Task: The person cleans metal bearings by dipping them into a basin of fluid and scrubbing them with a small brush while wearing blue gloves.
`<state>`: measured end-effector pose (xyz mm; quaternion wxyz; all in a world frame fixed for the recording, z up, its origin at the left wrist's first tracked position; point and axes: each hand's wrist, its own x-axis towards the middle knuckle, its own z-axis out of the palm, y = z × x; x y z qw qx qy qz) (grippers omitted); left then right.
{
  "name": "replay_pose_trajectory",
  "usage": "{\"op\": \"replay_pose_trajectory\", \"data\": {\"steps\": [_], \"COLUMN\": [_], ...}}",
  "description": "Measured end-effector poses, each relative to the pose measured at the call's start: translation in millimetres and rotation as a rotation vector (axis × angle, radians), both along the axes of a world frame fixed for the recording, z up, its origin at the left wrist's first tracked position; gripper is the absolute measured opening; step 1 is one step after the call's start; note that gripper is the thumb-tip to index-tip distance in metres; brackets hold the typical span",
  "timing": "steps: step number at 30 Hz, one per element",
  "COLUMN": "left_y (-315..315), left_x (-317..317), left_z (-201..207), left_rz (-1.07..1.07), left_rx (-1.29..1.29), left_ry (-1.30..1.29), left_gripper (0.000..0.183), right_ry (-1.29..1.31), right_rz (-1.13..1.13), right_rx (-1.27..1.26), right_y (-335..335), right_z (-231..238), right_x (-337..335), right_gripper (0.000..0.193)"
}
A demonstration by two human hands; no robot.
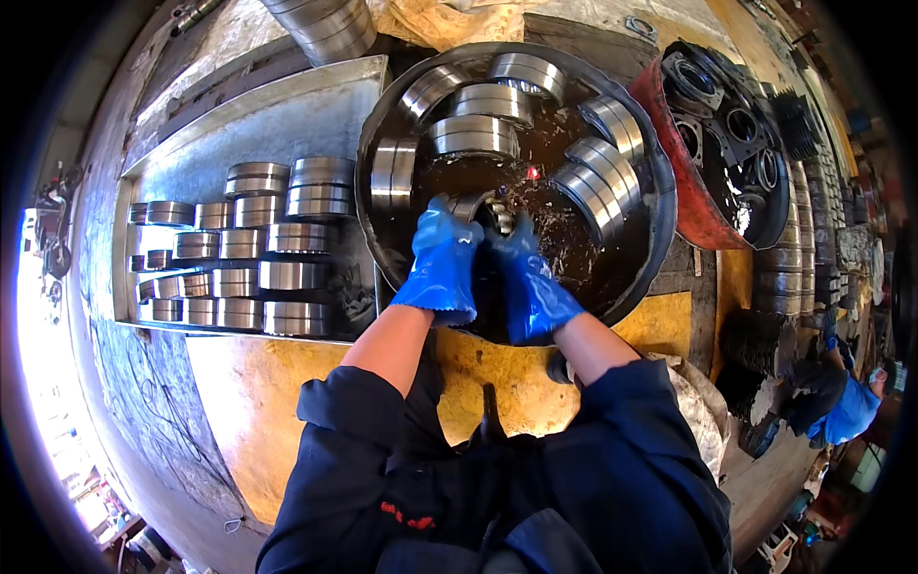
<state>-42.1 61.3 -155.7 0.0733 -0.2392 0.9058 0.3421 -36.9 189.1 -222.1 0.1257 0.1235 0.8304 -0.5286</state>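
Observation:
Both my hands wear blue rubber gloves and reach into a round black tub (660, 225) of dark brown liquid. Between them, near the tub's front side, is a metal bearing ring (470, 205), partly covered by the gloves. My left hand (442, 256) closes round its left side. On its right side, by a toothed or roller-like part (499, 218), my right hand (526, 277) grips with bent fingers. Wide shiny steel rings (475, 136) stand in the liquid at the back of the tub, with others (598, 182) at its right and one (392, 172) at its left wall.
Left of the tub, a shallow metal tray (239, 115) holds rows of stacked steel rings (290, 275). A red drum (660, 143) with dark flat metal parts (741, 124) stands to the right. Beyond it are stacked parts (784, 277) and a crouching person in blue (846, 407).

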Motion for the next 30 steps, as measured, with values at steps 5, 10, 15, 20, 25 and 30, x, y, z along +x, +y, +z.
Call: {"op": "replay_pose_trajectory", "data": {"steps": [5,10,15,20,25,30], "left_y": [10,13,14,4,15,7], "left_x": [-5,-8,-5,-7,-7,-9], "left_z": [7,7,17,-21,-2,2], "left_rz": [-0.032,-0.017,-0.010,-0.058,-0.013,-0.078], "left_rx": [0.044,0.027,0.058,0.040,0.050,0.046], "left_ry": [-0.039,-0.095,-0.039,0.017,0.013,-0.081], "left_gripper": [0.057,0.057,0.056,0.073,0.059,0.072], "right_ry": [-0.111,-0.095,-0.215,-0.166,-0.080,-0.256], "right_rz": [-0.013,0.532,0.033,0.042,0.408,0.178], "right_rx": [0.035,-0.289,0.218,0.077,-0.293,0.037], "right_y": [36,36,16,26,40,19], "right_z": [26,45,18,-9,91,55], "right_x": [10,-56,-33,9,-46,-38], "right_gripper": [0.074,0.036,0.071,0.072,0.037,0.059]}}
